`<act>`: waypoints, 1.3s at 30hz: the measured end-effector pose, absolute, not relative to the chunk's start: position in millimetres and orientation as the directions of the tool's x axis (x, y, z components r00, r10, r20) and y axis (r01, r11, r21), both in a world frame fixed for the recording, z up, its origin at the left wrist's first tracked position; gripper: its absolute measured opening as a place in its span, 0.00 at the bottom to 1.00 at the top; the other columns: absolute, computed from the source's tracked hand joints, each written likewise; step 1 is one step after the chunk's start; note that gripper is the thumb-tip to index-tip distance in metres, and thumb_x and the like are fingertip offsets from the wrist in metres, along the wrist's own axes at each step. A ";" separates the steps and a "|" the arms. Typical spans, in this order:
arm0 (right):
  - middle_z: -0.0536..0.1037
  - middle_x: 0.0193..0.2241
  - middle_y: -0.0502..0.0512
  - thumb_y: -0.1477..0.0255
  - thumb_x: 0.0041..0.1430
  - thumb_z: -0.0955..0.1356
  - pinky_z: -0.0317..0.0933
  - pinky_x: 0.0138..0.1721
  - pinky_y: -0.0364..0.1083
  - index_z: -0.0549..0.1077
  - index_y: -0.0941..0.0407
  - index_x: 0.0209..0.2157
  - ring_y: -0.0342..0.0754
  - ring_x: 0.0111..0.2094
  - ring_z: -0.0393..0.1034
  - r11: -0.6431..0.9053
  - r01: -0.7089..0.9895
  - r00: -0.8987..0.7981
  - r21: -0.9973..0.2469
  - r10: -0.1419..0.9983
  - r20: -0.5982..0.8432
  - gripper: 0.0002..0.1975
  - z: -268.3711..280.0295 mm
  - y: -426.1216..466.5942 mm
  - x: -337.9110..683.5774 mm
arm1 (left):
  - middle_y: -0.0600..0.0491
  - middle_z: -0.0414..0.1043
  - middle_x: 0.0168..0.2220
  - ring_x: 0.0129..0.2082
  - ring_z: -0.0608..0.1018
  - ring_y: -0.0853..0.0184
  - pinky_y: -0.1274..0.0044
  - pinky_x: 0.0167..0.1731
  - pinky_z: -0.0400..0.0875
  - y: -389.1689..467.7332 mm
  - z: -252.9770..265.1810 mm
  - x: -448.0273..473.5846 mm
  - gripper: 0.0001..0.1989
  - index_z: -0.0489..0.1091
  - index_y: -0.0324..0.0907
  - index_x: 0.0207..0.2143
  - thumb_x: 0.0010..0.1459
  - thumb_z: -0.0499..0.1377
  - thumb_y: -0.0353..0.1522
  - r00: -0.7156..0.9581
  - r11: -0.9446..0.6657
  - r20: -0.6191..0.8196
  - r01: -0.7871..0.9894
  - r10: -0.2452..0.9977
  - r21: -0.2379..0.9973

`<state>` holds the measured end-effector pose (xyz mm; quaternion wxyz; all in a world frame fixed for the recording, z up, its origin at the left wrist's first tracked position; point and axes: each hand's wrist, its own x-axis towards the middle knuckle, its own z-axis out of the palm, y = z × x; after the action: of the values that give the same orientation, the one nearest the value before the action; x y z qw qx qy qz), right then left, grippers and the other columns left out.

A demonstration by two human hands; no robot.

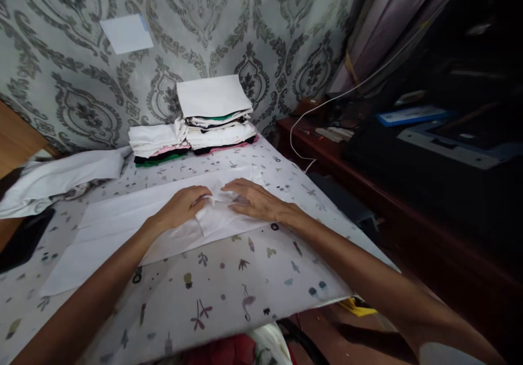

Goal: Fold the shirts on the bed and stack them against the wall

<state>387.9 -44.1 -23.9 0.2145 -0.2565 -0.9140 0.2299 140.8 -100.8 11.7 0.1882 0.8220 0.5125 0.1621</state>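
Note:
A long white garment (122, 212) lies flat across the patterned cover, folded lengthwise; its exact kind does not show. My left hand (182, 207) pinches a bit of the white fabric between thumb and fingers near the garment's right end. Just to the right, my right hand (257, 199) rests over the same end. Its fingers are bent and apart from the thumb, with rumpled fabric in front of the fingertips. A small flap of the cloth stands up between both hands.
Folded clothes form a taller stack (216, 98) and a lower stack (157, 141) by the wall. More white clothing (65, 177) lies left, near a dark flat object (26, 239). A white cable (292, 131) hangs by the dark red furniture (327, 147). The patterned cover (229, 278) ends at the front.

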 end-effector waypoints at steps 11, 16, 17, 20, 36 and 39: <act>0.72 0.23 0.45 0.79 0.58 0.64 0.56 0.31 0.41 0.78 0.56 0.38 0.41 0.26 0.64 0.553 0.402 -0.586 -0.730 0.768 0.258 0.12 -37.8 -33.3 368.5 | 0.53 0.76 0.43 0.39 0.75 0.62 0.75 0.36 0.68 -67.4 8.2 130.5 0.17 0.72 0.45 0.45 0.53 0.60 0.40 0.395 -0.227 -0.087 0.678 0.915 0.699; 0.73 0.25 0.46 0.79 0.58 0.63 0.57 0.32 0.41 0.76 0.56 0.42 0.42 0.26 0.64 0.546 0.401 -0.599 -0.736 0.764 0.241 0.13 -38.8 -31.4 371.3 | 0.54 0.73 0.32 0.33 0.73 0.65 0.76 0.32 0.65 -69.5 7.5 122.3 0.10 0.70 0.42 0.33 0.53 0.59 0.39 0.319 -0.112 -0.118 0.618 0.940 0.778; 0.74 0.26 0.46 0.79 0.58 0.64 0.58 0.33 0.42 0.75 0.56 0.45 0.42 0.27 0.65 0.543 0.406 -0.597 -0.735 0.766 0.236 0.15 -39.1 -30.4 371.7 | 0.55 0.71 0.30 0.30 0.72 0.67 0.77 0.30 0.64 -67.9 6.5 120.8 0.10 0.69 0.42 0.32 0.52 0.60 0.40 0.303 -0.069 -0.130 0.567 0.944 0.821; 0.75 0.27 0.47 0.78 0.58 0.64 0.60 0.35 0.43 0.71 0.57 0.52 0.43 0.28 0.67 0.541 0.430 -0.601 -0.722 0.769 0.218 0.20 -40.2 -26.8 372.9 | 0.58 0.67 0.26 0.25 0.68 0.71 0.80 0.25 0.59 -59.4 0.8 117.9 0.12 0.67 0.42 0.32 0.51 0.61 0.40 0.261 -0.007 -0.121 0.442 0.958 0.897; 0.74 0.28 0.48 0.76 0.59 0.63 0.57 0.32 0.43 0.60 0.57 0.62 0.45 0.28 0.66 0.512 0.613 -0.542 -0.602 0.827 0.152 0.28 -35.3 -30.1 374.8 | 0.53 0.70 0.26 0.29 0.71 0.63 0.75 0.28 0.53 -52.0 -11.6 118.7 0.12 0.70 0.44 0.34 0.63 0.52 0.41 0.144 -0.147 0.028 0.956 0.989 0.252; 0.75 0.28 0.49 0.77 0.59 0.63 0.56 0.32 0.43 0.62 0.57 0.61 0.46 0.29 0.67 0.511 0.634 -0.538 -0.581 0.831 0.144 0.27 -34.2 -30.0 374.3 | 0.53 0.70 0.26 0.28 0.71 0.63 0.76 0.28 0.54 -49.8 -13.1 115.5 0.13 0.70 0.44 0.33 0.62 0.52 0.42 0.145 -0.147 0.031 0.939 0.989 0.309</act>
<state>374.3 -30.0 -34.2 0.2075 -0.4337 -0.8441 0.2374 115.5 -49.8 -13.1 0.1083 0.7488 0.6439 0.1142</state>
